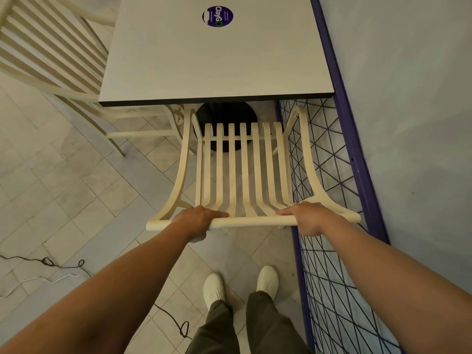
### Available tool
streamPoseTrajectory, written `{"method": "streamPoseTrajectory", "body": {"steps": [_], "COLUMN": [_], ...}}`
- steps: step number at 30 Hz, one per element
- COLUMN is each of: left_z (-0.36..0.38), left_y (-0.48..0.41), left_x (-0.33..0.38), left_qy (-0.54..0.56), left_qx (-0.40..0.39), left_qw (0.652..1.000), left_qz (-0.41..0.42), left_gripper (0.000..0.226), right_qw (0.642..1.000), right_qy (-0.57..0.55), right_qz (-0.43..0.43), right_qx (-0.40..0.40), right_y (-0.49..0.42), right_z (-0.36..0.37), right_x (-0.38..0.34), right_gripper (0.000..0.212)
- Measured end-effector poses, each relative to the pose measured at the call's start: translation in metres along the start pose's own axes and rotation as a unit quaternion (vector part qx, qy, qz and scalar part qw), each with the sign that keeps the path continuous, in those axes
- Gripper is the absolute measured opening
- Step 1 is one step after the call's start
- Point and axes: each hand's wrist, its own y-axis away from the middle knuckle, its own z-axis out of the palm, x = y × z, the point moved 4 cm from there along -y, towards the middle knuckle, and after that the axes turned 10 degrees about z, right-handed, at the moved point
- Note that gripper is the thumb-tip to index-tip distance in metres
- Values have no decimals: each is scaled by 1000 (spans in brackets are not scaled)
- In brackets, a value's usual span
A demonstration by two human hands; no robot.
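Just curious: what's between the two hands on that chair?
Only the chair's bare top rail, gripped by left hand and right hand; head view.

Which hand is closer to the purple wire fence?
Right. The right hand grips the cream chair's top rail at the end beside the purple wire fence. The left hand grips the same rail farther over, away from the fence.

I read this as a café or canteen, probably: table [217, 62] with ClayGo sticker [217, 16], slatted chair [244, 169], tiled floor [76, 190], purple mesh partition [358, 159].
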Motion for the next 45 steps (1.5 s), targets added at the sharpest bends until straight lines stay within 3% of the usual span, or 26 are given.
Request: {"method": "streamPoseTrajectory", "body": {"steps": [45], "left_z": [-2], "left_y": [-18], "left_x": [9], "left_qy": [27], "left_qx": [18], "left_qw": [999], "left_qz": [0], "left_gripper": [73], "right_qw": [1000], "right_qy": [2], "right_qz": [-9], "right_qx": [0], "right_y": [-6], "right_z": [-6], "right_x": [18], "right_gripper": [81]}}
